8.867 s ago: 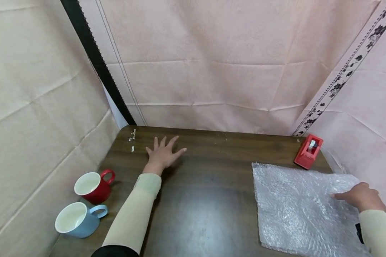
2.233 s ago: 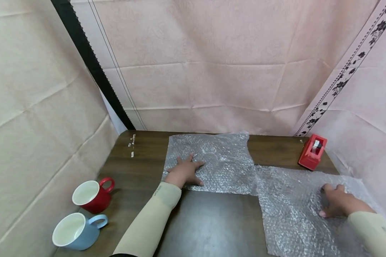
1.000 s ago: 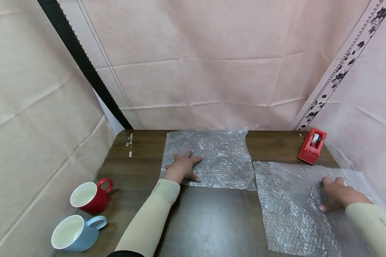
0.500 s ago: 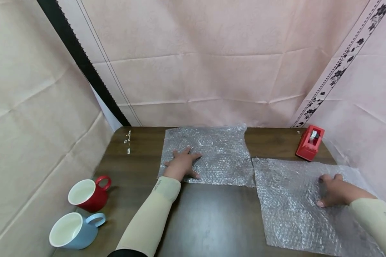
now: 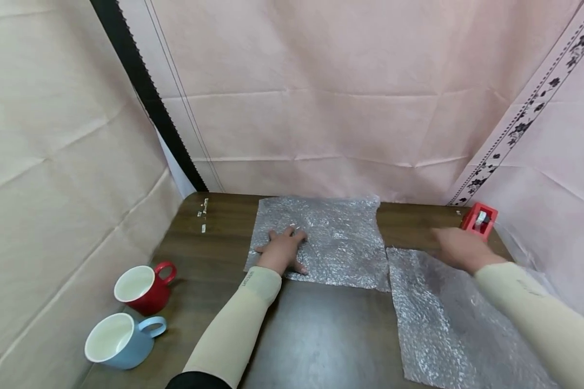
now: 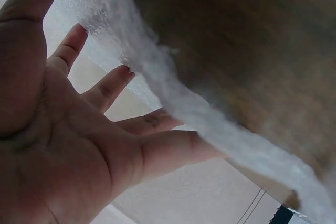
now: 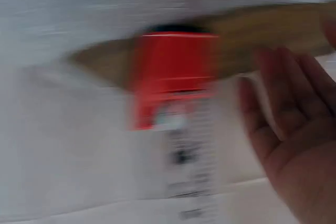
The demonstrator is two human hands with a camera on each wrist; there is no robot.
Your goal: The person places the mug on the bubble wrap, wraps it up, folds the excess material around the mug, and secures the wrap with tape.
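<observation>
My left hand rests with spread fingers on a bubble wrap sheet at the back middle of the table. In the left wrist view its fingertips touch the sheet near the edge. My right hand, blurred by motion, is over the far part of a second bubble wrap sheet at the right. It holds nothing; its fingers are loosely extended in the right wrist view. Close beside it stands a red tape dispenser, partly hidden by the hand in the head view and blurred in the right wrist view.
A red mug and a light blue mug stand at the table's left edge. Small tape scraps stick to the back left of the brown table. Pale cloth hangs along the back and sides.
A bubble wrap sheet has come to lie at the back middle since the oldest frame. Lately my right hand has left the right sheet's middle, moving back and left beside the tape dispenser.
</observation>
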